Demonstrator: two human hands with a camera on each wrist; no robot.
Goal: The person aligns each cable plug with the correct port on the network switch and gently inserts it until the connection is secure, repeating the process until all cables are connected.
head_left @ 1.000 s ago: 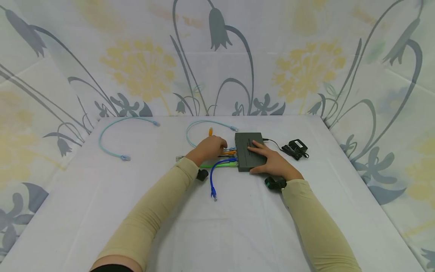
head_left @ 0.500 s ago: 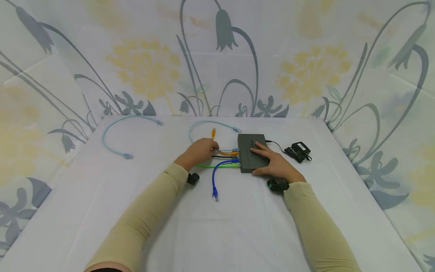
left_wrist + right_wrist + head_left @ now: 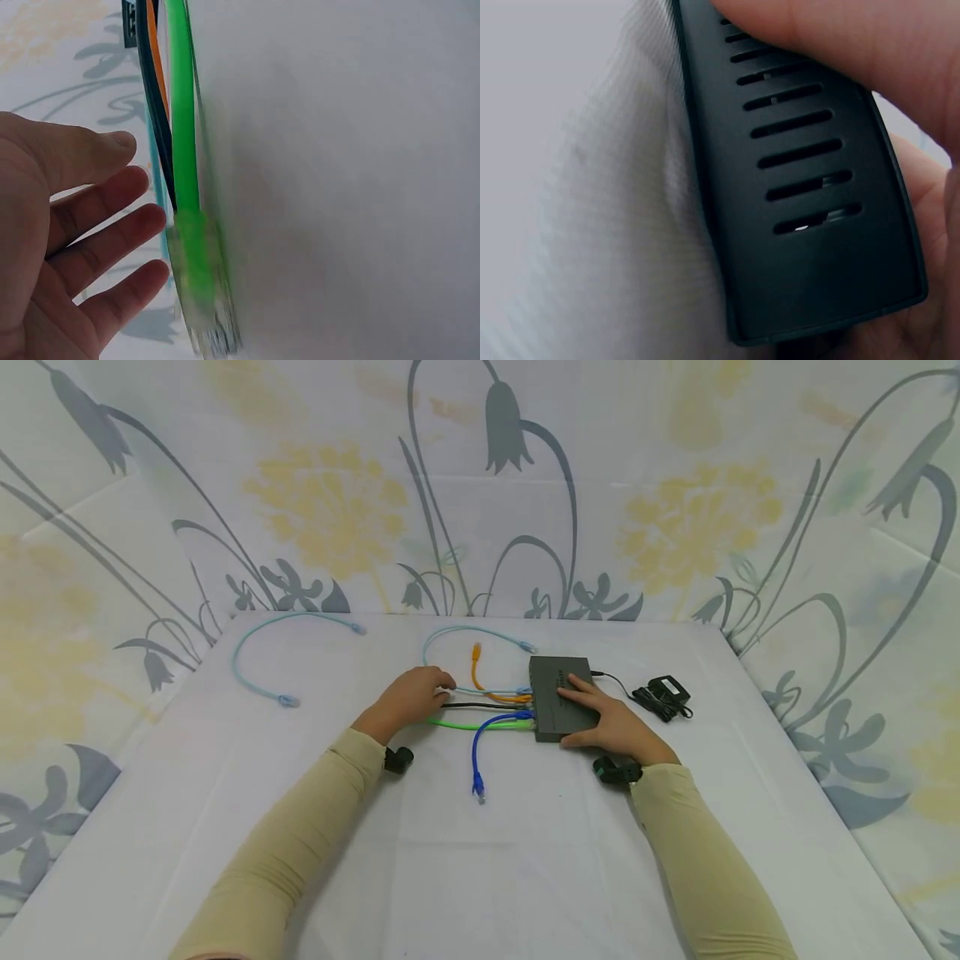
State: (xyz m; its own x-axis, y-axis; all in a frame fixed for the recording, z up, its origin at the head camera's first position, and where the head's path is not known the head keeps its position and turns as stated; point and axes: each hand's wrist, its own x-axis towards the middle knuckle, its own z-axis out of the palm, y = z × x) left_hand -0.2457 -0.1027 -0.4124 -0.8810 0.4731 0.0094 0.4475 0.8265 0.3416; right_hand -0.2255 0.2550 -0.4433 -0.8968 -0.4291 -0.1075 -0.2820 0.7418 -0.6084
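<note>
A dark grey network switch (image 3: pixel 551 702) lies flat on the table, with several network cables plugged into its left side. My right hand (image 3: pixel 618 725) rests on it, fingers spread straight over the top and thumb along the near side. In the right wrist view the slotted side of the switch (image 3: pixel 802 165) is close up. Beyond the cables' left ends, my left hand (image 3: pixel 408 697) has loosely bent fingers holding nothing. In the left wrist view its fingertips are beside the green cable (image 3: pixel 184 127), which ends in a clear plug (image 3: pixel 206 322), and the black cable (image 3: pixel 154 97).
A blue cable (image 3: pixel 476 756) bends toward me, and an orange cable (image 3: pixel 476 670) curves away. One light blue cable (image 3: pixel 247 672) lies at the far left; another (image 3: pixel 468 628) loops behind the orange one. Right of the switch sits a black power adapter (image 3: pixel 667 689) with bundled cord.
My left hand has drawn back leftward from beside the switch along the cables, uncovering the orange and black ones. My right hand stays on the switch. The head view has shifted slightly.
</note>
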